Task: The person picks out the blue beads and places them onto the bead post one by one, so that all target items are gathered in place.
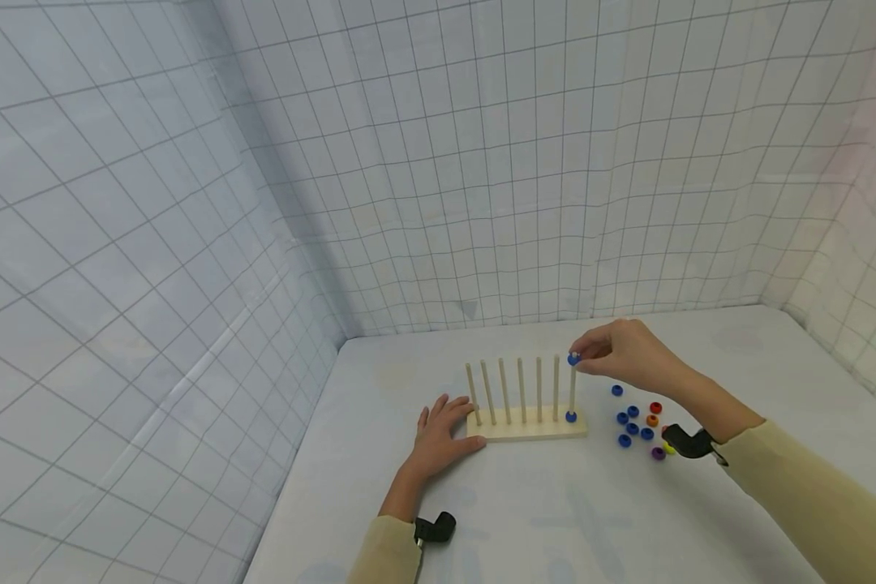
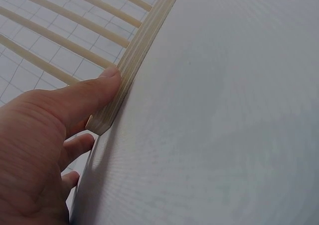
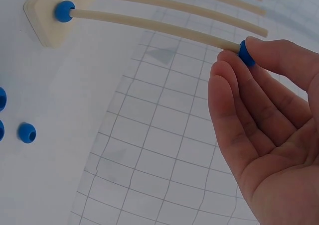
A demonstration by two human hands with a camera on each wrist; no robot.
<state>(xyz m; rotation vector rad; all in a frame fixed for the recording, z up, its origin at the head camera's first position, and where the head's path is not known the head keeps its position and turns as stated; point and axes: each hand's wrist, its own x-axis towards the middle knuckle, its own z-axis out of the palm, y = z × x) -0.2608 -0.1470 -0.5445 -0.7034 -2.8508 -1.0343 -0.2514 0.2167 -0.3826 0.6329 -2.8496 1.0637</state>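
A pale wooden peg rack (image 1: 529, 433) with a row of several upright pegs stands on the table. My left hand (image 1: 435, 440) holds its left end, the thumb (image 2: 97, 93) against the front edge and the other fingers around behind. At the rack's right end, my right hand (image 1: 625, 354) pinches a blue bead (image 3: 246, 53) between thumb and fingers at the top of the last peg (image 3: 149, 25). That peg's tip seems to be in the bead's hole. Another blue bead (image 3: 64, 11) sits at the foot of the same peg.
Right of the rack lie several loose blue beads (image 1: 633, 428), with a red bead (image 1: 655, 407), an orange bead (image 1: 652, 420) and a purple bead (image 1: 659, 453). A yellow bead is partly hidden by the right wrist camera (image 1: 689, 442). Gridded white sheeting (image 1: 474, 203) surrounds the table.
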